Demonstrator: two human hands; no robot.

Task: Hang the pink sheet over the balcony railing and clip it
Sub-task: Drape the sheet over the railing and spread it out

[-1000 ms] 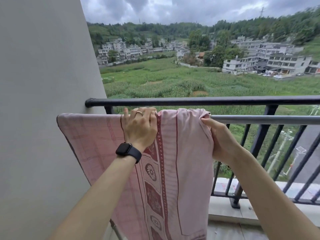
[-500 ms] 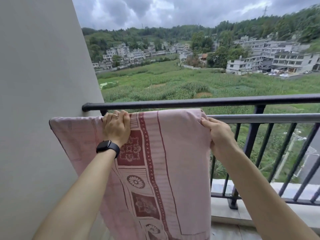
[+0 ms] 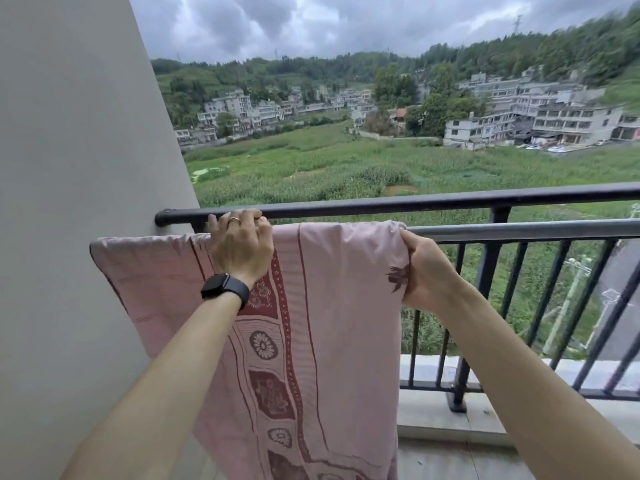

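Observation:
The pink sheet [image 3: 339,306], with dark red flower and border patterns, hangs folded over the grey inner rail [image 3: 519,232] of the balcony, just below the black top railing [image 3: 415,200]. My left hand [image 3: 242,247], with a ring and a black watch on its wrist, grips the sheet's top fold near the left end of the rail. My right hand [image 3: 426,271] pinches the sheet's right edge a little below the rail. The sheet's left corner sticks out toward the wall. No clip is in view.
A plain grey wall [image 3: 76,202] closes the left side. Black vertical bars [image 3: 488,306] and a low concrete ledge [image 3: 450,417] run along the right. Beyond lie a green field and buildings far below.
My left hand slid left along the rail from the sheet's middle, spreading the fabric. My right hand kept the right edge and dropped slightly. The view shifted a little.

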